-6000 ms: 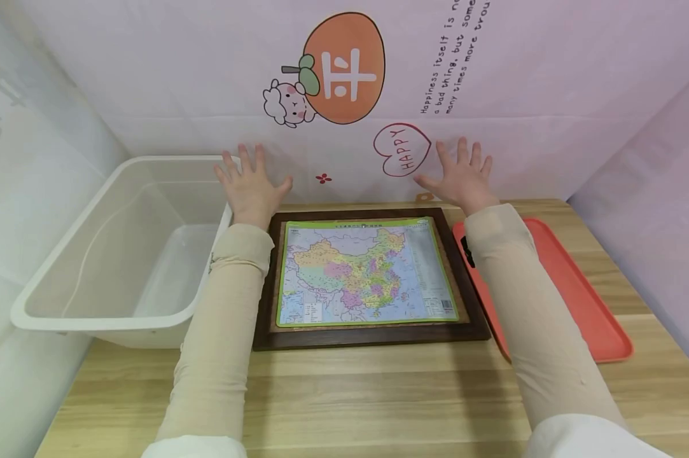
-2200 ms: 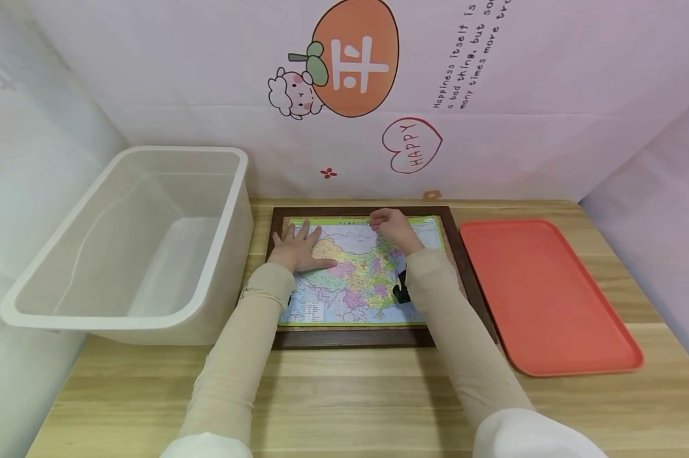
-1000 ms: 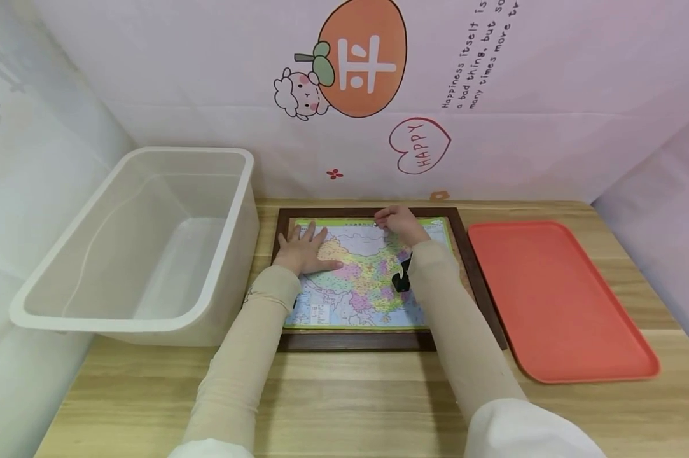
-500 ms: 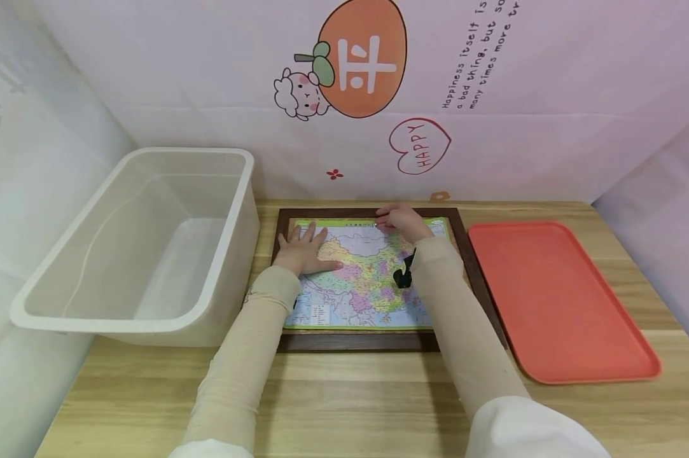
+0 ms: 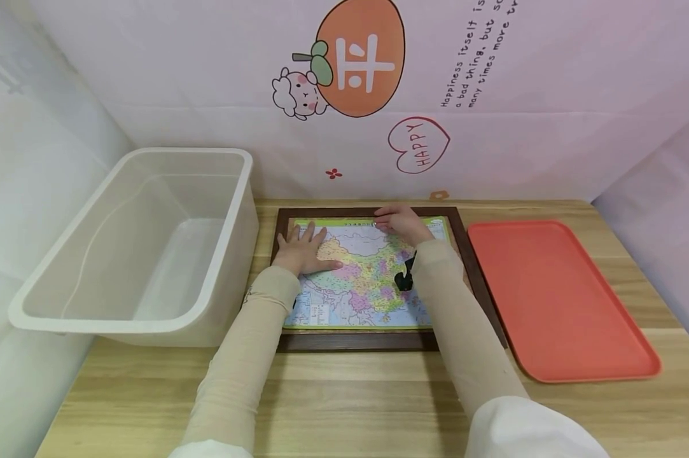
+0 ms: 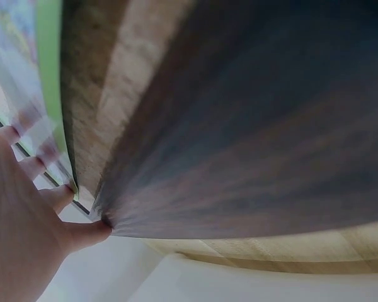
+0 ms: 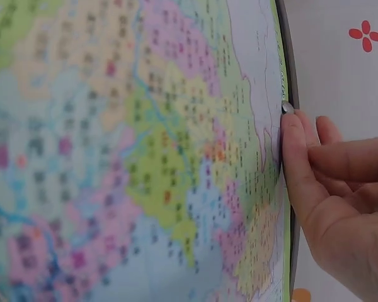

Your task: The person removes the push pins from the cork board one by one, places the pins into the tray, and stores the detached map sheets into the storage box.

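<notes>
A laminated map [image 5: 355, 280] with a green border lies on a corkboard in a dark wooden frame [image 5: 358, 342]. My left hand [image 5: 301, 253] rests spread on the map's upper left part. In the left wrist view its fingers [image 6: 62, 196] lie over the map's corner and the frame edge. With curled fingers, my right hand [image 5: 404, 224] works at the map's top edge. In the right wrist view a small silver thumbtack [image 7: 288, 108] sits at that hand's fingertips, which appear to pinch it. The tack's point is hidden.
To the left stands a deep white plastic tub [image 5: 218, 254]. A flat red tray [image 5: 567, 305] lies to the right of the frame. Behind the wooden table [image 5: 350, 401] rises a printed white cloth wall [image 5: 521, 146].
Both hands were raised over the table's back edge, then came down onto the map. Over the last second the right fingers shift slightly at the tack, while the left hand stays still.
</notes>
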Motion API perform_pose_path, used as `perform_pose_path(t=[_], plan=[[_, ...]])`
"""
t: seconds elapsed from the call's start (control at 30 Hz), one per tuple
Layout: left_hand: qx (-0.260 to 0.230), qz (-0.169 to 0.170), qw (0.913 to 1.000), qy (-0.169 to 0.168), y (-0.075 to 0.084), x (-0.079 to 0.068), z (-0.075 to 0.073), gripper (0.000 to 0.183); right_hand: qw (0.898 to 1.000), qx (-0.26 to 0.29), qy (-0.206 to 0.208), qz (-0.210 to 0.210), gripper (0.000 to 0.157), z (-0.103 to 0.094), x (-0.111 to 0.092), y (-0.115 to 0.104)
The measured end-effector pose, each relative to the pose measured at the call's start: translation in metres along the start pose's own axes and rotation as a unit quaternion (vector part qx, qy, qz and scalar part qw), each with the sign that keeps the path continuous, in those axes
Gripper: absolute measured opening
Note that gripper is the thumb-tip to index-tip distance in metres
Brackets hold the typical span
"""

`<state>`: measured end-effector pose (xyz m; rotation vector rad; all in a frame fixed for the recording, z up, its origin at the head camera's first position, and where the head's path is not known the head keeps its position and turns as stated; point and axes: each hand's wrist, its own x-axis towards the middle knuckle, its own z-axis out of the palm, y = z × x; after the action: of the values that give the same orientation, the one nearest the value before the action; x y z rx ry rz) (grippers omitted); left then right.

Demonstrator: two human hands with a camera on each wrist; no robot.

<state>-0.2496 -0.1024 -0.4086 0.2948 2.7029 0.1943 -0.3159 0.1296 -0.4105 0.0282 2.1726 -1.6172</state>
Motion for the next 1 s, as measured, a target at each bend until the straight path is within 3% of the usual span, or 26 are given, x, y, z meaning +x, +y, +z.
perform_pose_path(t=[0.13, 0.27, 0.37, 0.63, 0.8, 1.0], plan=[[0.0, 0.002, 1.0, 0.0, -0.002, 0.0, 0.0, 0.092, 0.998, -0.031, 0.044, -0.017, 0.035, 0.006, 0.004, 0.004], [0.001, 0.007, 1.0, -0.004, -0.002, 0.001, 0.001, 0.091, 0.99, -0.07, 0.123, -0.017, 0.027, 0.015, 0.01, 0.011], [0.001, 0.007, 1.0, -0.003, -0.001, 0.001, 0.002, 0.091, 0.985, -0.084, 0.15, -0.009, 0.023, 0.017, 0.013, 0.013], [0.008, 0.005, 1.0, -0.002, 0.0, 0.0, -0.003, 0.092, 0.992, -0.072, 0.105, -0.001, 0.026, 0.012, 0.008, 0.003], [0.007, 0.006, 1.0, -0.001, 0.0, 0.001, -0.002, 0.093, 0.997, 0.004, 0.072, 0.001, 0.032, 0.006, 0.004, 0.002], [0.007, 0.005, 1.0, -0.005, -0.002, 0.002, 0.002, 0.093, 0.995, 0.075, 0.061, -0.007, 0.039, 0.0, 0.0, 0.006]])
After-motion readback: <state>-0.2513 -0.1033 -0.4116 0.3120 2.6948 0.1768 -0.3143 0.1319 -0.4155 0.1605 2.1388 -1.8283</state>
